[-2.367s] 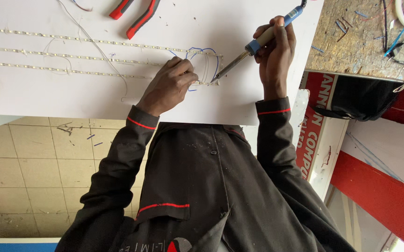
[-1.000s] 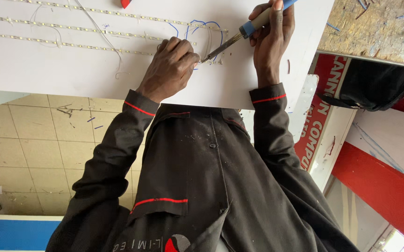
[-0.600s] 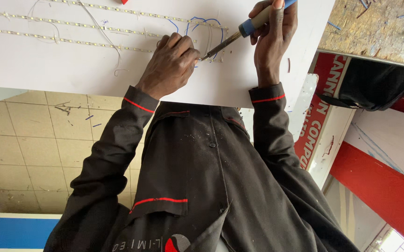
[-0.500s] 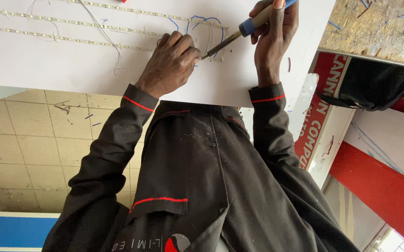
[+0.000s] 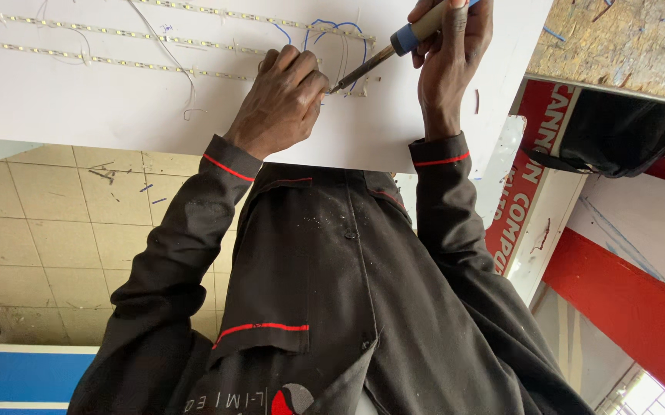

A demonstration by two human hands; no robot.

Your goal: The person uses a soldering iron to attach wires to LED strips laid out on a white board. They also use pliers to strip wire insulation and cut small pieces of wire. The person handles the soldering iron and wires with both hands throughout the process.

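1. Right hand (image 5: 451,61) clamped round soldering iron (image 5: 394,50) handle, up near far edge of white board (image 5: 79,107).
2. Iron tip angled down-left, meeting end of LED strip (image 5: 194,71) just beside left fingertips (image 5: 313,77).
3. Left hand (image 5: 278,104) curled, knuckles up, fingertips pressing on board at strip end; anything pinched – can't tell.
4. Blue wires (image 5: 332,31) looping betw. both hands, toward far edge.

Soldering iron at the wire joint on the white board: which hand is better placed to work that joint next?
Right. The right hand grips the soldering iron, whose tip sits at the joint below the blue wires. The left hand holds no tool and presses on the white board beside the tip.
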